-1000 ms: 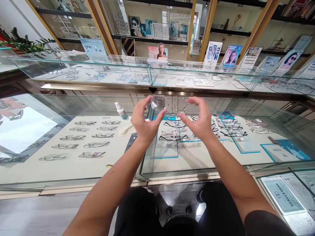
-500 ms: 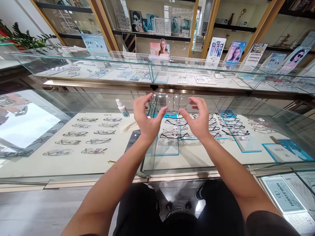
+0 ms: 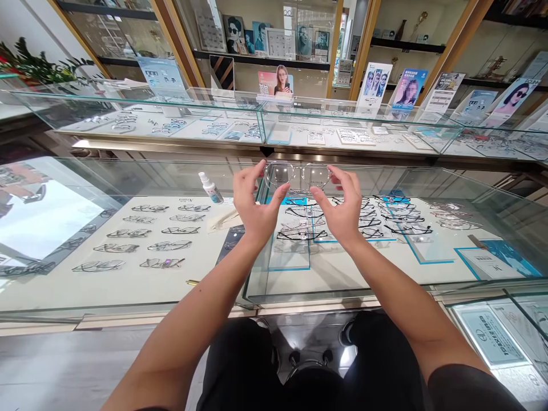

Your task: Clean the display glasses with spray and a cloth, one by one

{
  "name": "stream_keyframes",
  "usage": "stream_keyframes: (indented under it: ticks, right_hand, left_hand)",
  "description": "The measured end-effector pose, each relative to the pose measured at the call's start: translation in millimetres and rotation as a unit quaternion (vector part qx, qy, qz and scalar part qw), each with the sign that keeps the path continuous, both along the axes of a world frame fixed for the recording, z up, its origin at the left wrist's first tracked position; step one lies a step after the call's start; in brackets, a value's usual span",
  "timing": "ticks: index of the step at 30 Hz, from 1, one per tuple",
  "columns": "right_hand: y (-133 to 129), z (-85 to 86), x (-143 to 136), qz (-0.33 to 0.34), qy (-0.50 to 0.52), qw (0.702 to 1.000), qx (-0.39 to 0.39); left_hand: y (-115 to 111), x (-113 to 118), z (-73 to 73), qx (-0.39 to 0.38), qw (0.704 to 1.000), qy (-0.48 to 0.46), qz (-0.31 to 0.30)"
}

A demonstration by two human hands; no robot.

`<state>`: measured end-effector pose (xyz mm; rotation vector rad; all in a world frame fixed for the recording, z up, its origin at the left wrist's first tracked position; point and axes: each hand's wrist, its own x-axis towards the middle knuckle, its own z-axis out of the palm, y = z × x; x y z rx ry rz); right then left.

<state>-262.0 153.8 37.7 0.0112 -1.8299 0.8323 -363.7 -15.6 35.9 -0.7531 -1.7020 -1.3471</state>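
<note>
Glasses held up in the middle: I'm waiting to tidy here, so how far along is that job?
Apparently done: the other glasses on the left lie in rows. In hand: the held pair, raised between the left hand and right hand. Probably left: setting it down. Spray bottle and pale cloth lie untouched; whether it's been cleaned can't be told.

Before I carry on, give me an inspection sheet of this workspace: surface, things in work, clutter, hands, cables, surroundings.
Surface: glass counter, with reflections on it.
Things in work: clear glasses, held up above the counter.
Clutter: spray bottle and what looks like a pale cloth beyond the left forearm; rows of frames on both sides.
Hands: left hand and right hand each grip one side of the glasses.
Cables: nothing seen.
Surroundings: display case behind, posters, plant at far left.
</note>
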Motion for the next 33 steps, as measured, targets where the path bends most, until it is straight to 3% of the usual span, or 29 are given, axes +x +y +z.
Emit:
stream_keyframes:
  ticks: [12, 25, 29, 33]
  right_hand:
    - [-2, 2.1, 2, -0.001, 0.021, 1.0, 0.015]
    - [-3, 1.4, 2, -0.001, -0.026, 1.0, -0.006]
    - [-3, 8.8, 2, -0.013, -0.013, 1.0, 0.014]
    - [0, 26.2, 0, -0.013, 0.005, 1.0, 0.019]
  left_hand:
    - [3, 3, -3.7, 0.053, 0.992, -0.098, -0.055]
    - [2, 2, -2.2, 0.031, 0.999, -0.029, -0.011]
    - [1, -2, 4.4, 0.041, 0.999, 0.007, -0.009]
    - [5, -10, 23.1, 0.039, 0.999, 0.02, -0.015]
